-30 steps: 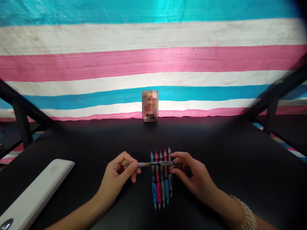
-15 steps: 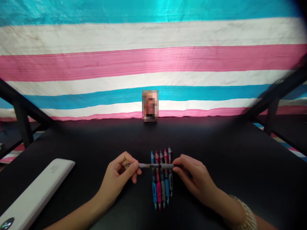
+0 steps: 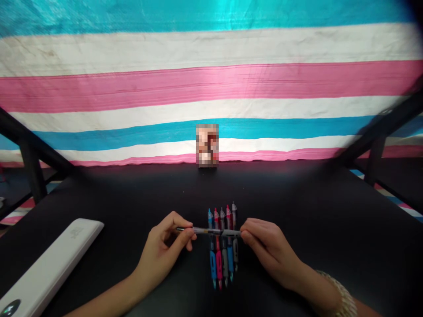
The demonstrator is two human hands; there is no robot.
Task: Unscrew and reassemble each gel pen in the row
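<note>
A pen [image 3: 211, 231] with a clear barrel and a grey grip lies crosswise between my two hands, above the table. My left hand [image 3: 168, 240] pinches its left end between thumb and fingers. At the right, my right hand [image 3: 269, 246] closes its fingertips on the grey grip end; the tip there is hidden. Beneath the held pen, several pens lie side by side in a row on the black table: a blue pen [image 3: 213, 264], a pink pen [image 3: 219, 264], a grey pen [image 3: 225, 262] and others to their right. The held pen covers their middles.
A white power bank [image 3: 56, 259] lies at the left on the black table [image 3: 148, 189]. At the back edge stands a small blurred upright object [image 3: 207, 146] before a striped sheet [image 3: 132, 88]. Black frame bars [image 3: 373, 127] slant along both sides.
Both hands keep hold of the pen. My right hand has lowered slightly and shifted a little right, so the pen's right end now tips down. The row of pens has not moved.
</note>
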